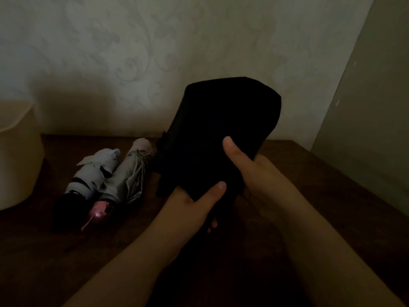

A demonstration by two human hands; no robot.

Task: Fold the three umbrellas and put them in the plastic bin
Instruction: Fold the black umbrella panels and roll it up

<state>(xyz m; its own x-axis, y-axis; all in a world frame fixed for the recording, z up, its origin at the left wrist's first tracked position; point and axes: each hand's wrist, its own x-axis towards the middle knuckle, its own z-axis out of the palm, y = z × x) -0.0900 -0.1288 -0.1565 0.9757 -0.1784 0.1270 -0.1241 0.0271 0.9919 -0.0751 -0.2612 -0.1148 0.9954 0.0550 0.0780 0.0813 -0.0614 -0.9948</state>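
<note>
Folding third: both hands, left (194, 204) and right (250, 167), grip black umbrella (221, 120). Next: wrap tight, strap, then bin (17, 151).

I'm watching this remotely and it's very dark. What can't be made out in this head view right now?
- Black umbrella: dim light hides its folds, ribs and handle; the left hand and right hand cover its lower part.
- Plastic bin: cut off by the left edge; inside unseen.
- Grey umbrella with black handle: the handle end melts into shadow.
- Grey umbrella with pink handle: strap state unclear.
</note>
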